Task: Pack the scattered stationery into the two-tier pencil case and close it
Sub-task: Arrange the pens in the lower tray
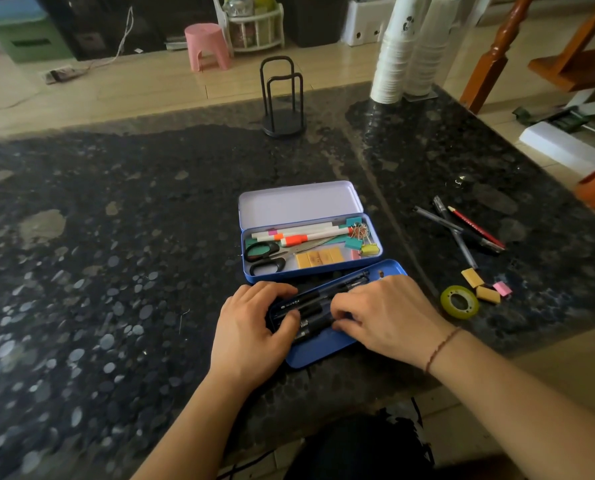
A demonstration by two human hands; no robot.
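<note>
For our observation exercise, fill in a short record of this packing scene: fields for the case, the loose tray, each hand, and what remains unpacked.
case: pencil case open, lid up; holds scissors, markers, clips, erasers
tray: blue tray lying on the counter in front of the case, with black pens in it
left hand: left hand rests on the pens at the tray's left end
right hand: right hand fingers the pens
unpacked: tape roll, loose pens, small erasers, all to the right
</note>
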